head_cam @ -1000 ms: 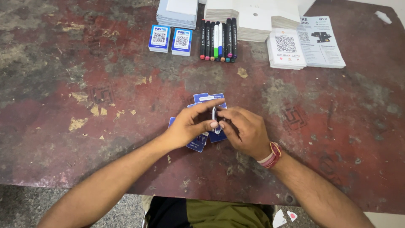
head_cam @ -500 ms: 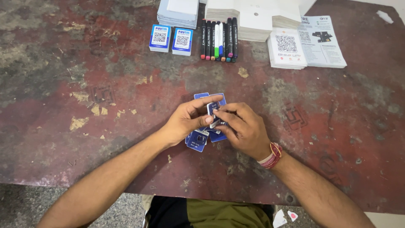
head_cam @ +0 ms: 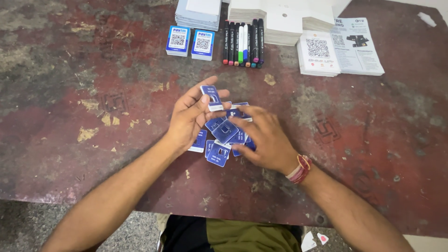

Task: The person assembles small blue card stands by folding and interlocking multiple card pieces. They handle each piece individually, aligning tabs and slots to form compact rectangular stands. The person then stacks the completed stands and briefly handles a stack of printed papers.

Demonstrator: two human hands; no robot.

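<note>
Left hand (head_cam: 189, 119) pinching one small blue card (head_cam: 211, 97) between thumb and forefinger, lifting it clear above the heap, remaining fingers loosely curled. Right hand (head_cam: 263, 137) lying flat and spread, palm down, fingertips pressing on the pile of small blue cards (head_cam: 223, 140) scattered between both hands; gripping nothing, only touching. Red thread band (head_cam: 301, 168) circling the right wrist. Pile resting near the middle of the worn, dark-red surface (head_cam: 93, 93), some cards overlapping, one poking out toward the near edge.

Farther back, two short stacks of blue-and-white printed cards (head_cam: 190, 42) standing side by side, just beside a row of markers (head_cam: 242, 43) lying parallel, mostly black, with one green and one blue among them. Behind those, a grey stack of sheets (head_cam: 198, 14) and a taller white stack of paper (head_cam: 284, 21). To the right, white leaflets with square codes (head_cam: 318, 52) lying beside a printed sheet (head_cam: 357, 46). Well apart, a white scrap (head_cam: 427, 18) at the far right corner.
</note>
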